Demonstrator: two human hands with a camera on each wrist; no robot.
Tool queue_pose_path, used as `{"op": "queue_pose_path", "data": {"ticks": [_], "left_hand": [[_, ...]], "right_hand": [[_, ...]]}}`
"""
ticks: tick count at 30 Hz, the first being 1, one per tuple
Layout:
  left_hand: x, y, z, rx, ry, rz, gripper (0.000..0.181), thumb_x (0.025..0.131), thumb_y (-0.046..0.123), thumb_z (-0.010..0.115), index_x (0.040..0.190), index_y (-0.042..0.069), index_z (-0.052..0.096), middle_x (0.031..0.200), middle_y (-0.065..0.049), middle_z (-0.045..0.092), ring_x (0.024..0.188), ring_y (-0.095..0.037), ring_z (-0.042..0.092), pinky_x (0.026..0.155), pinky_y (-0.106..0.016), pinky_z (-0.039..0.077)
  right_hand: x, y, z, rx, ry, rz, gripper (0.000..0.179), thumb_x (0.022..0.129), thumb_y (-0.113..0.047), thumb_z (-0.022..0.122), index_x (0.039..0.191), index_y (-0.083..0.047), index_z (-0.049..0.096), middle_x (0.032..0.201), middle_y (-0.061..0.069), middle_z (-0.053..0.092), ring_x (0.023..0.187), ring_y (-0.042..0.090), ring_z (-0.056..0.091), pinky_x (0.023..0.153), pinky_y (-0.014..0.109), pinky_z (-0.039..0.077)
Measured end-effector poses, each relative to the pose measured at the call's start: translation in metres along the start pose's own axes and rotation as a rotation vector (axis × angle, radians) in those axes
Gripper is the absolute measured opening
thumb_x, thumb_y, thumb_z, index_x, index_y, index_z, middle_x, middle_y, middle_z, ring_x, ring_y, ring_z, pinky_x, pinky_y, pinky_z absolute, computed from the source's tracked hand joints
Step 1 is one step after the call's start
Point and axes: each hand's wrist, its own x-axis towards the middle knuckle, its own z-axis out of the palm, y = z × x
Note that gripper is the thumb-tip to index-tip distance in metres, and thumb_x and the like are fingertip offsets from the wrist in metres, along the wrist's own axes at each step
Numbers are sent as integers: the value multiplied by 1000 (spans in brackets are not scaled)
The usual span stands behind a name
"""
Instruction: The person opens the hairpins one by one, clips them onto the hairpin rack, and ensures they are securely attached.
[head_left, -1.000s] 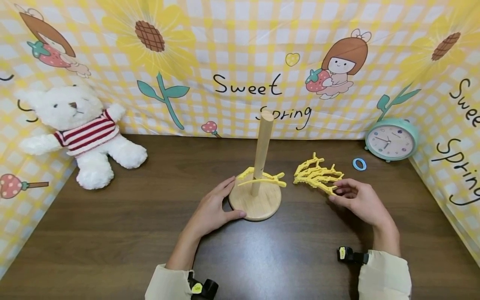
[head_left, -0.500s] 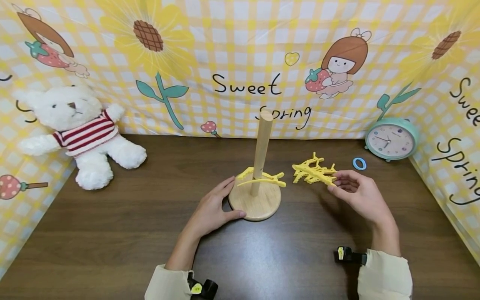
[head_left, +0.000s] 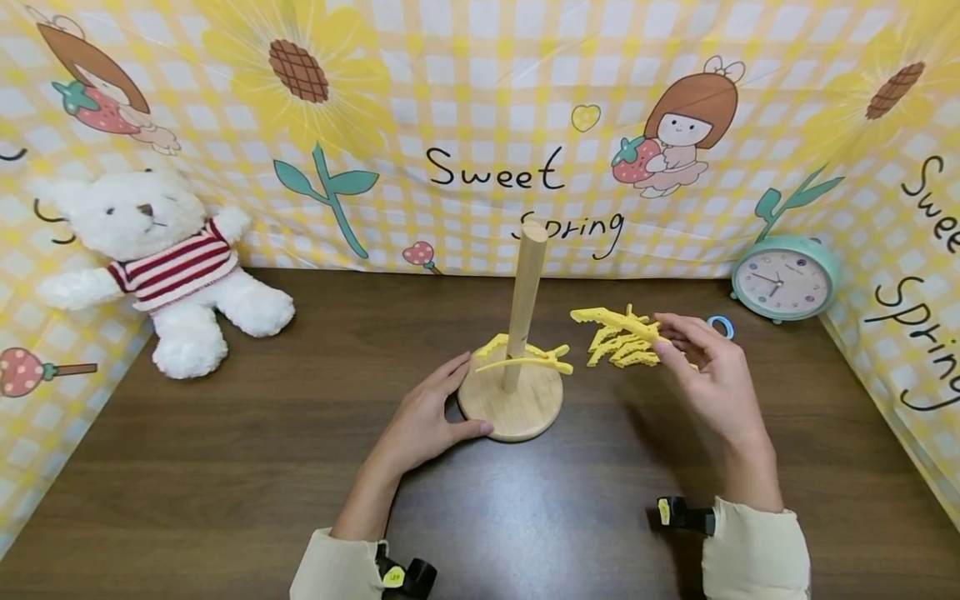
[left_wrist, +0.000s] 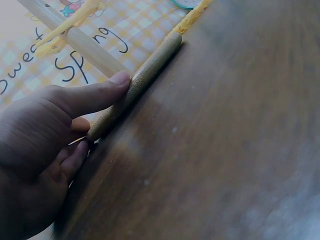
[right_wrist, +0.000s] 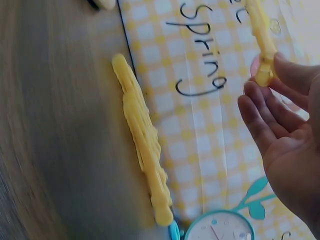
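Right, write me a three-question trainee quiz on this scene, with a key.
1. True or false: the left hand touches the teddy bear.
2. Which small item lies nearest the alarm clock?
3. Pick one. The yellow piece in the right hand is: A) hung on the wooden peg; B) lifted clear of the pile; C) under the alarm clock.

Key: 1. False; it grips the wooden base. 2. The blue ring. 3. B.
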Motion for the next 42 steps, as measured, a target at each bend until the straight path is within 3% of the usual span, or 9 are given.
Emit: {"op": "queue_pose_path", "data": {"ticks": [3, 5, 13, 23, 28, 42], "left_hand": [[0, 0, 1, -3, -2, -2, 95, 82, 42, 85, 156, 5, 38, 163, -1, 33, 149, -23, 30, 117, -50, 30], [0, 0, 1, -2, 0, -1, 95, 82, 42, 85, 156, 5, 38, 163, -1, 33, 149, -23, 30, 117, -50, 30], [-1, 2, 0, -5, 6, 6, 96, 81, 41, 87, 156, 4, 38, 163, -3, 33, 149, -25, 30, 117, -51, 30], [0, 3, 0, -8, 7, 10, 96, 81, 40, 86, 156, 4, 38, 163, -3, 33, 149, -26, 30, 116, -52, 30], [0, 2, 0, -6, 10, 18, 96, 81, 40, 87, 155, 3, 39, 163, -4, 33, 149, -26, 31, 116, -52, 31], [0, 2, 0, -7, 1, -4, 95, 82, 40, 86, 155, 4, 39, 163, -2, 33, 149, -25, 30, 117, -51, 30]], "right_hand": [[2, -2, 7, 3, 13, -60, 31, 91, 19, 63, 122, 14, 65, 115, 23, 65, 100, 6, 62, 84, 14, 51], [3, -3, 10, -6, 17, -85, 31, 89, 20, 64, 120, 15, 66, 113, 25, 66, 99, 6, 62, 83, 14, 51], [4, -11, 19, -73, 30, -110, 26, 82, 18, 74, 106, 7, 72, 99, 14, 70, 88, 3, 60, 75, 11, 49], [9, -22, 34, -66, 80, -224, 24, 73, 17, 82, 92, 3, 76, 78, 7, 60, 78, 10, 52, 67, 13, 44], [9, -24, 43, -61, 106, -256, 23, 70, 16, 84, 88, 2, 76, 75, 7, 60, 73, 9, 50, 63, 18, 41], [8, -31, 68, -82, 29, -311, 21, 74, 10, 84, 89, -2, 77, 76, 0, 58, 70, 13, 53, 64, 16, 43]]}}
